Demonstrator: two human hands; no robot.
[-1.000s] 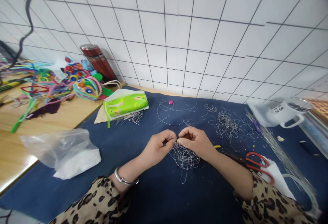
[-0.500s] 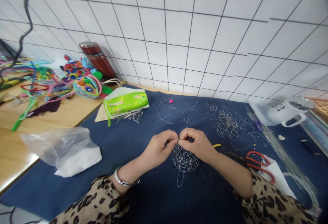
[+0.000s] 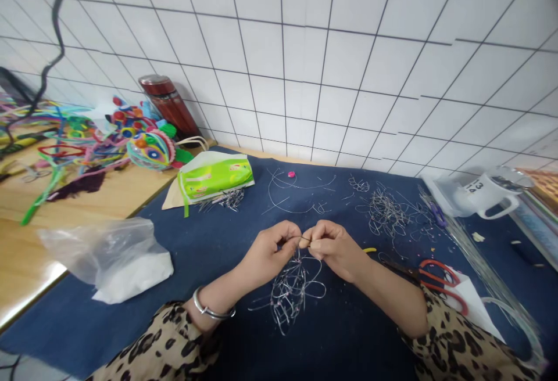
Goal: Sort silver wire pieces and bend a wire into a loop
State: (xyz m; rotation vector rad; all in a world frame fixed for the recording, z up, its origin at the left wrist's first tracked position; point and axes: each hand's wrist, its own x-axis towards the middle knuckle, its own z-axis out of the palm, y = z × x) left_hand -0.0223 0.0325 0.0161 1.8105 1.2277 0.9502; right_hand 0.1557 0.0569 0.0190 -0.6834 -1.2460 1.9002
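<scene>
Wire mesh (image 3: 288,295) nearest, just under the hands over blue cloth (image 3: 361,329). Body looks formed; loops and tails stick out, so I'd call it part done. Scissors (image 3: 425,279) off right. Left hand (image 3: 271,251) and right hand (image 3: 337,250) both pinch a thin strand (image 3: 305,238); its join to the mesh isn't clear. Wire pile (image 3: 387,212) beyond.

Ends of thin wire (image 3: 305,238) hidden by left hand (image 3: 271,251) and right hand (image 3: 337,252). Leopard-print sleeves (image 3: 161,340) cut off by bottom edge, black cable (image 3: 57,15) by top edge. Specks (image 3: 433,250) on blue cloth (image 3: 209,247) too small to be identified.
</scene>
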